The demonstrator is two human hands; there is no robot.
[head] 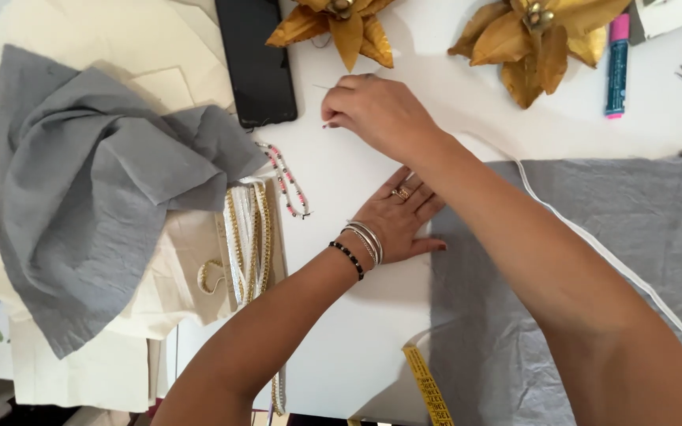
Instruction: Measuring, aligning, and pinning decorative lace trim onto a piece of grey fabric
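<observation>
leftmost, crumpled grey cloth (80, 197) lies beside beaded trim (287, 180). left hand (400, 217) presses flat, fingers spread, on the flat grey fabric's (633, 260) edge. right hand (376, 110), crossing above, pinches something thin, perhaps a pin, near the black phone (258, 59).

Grey cloth (593, 260) on a white table (357, 173); gold leaf ornaments (534, 35) — a yellow measuring tape (428, 390); black phone (256, 59).
</observation>
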